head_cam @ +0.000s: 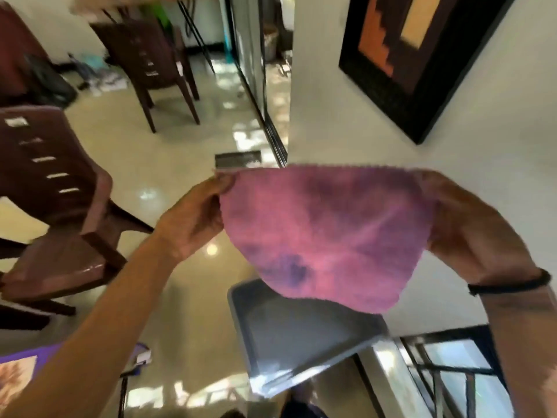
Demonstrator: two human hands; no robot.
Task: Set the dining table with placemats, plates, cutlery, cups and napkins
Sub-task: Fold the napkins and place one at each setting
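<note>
While both arms reached forward at chest height, a person stretched a pink and purple mottled cloth napkin [325, 233] in the air between two hands. The left hand [193, 218] pinched the napkin's upper left corner between thumb and curled fingers, forearm angled up from the lower left. The right hand [470, 224], a black band [512, 284] around its wrist, gripped the opposite corner, its fingers partly hidden behind the fabric. The napkin sagged to a point above a grey rectangular tray [301, 336]. Two brown plastic chairs [60, 188] stood on the glossy cream floor [180, 146] to the left.
</note>
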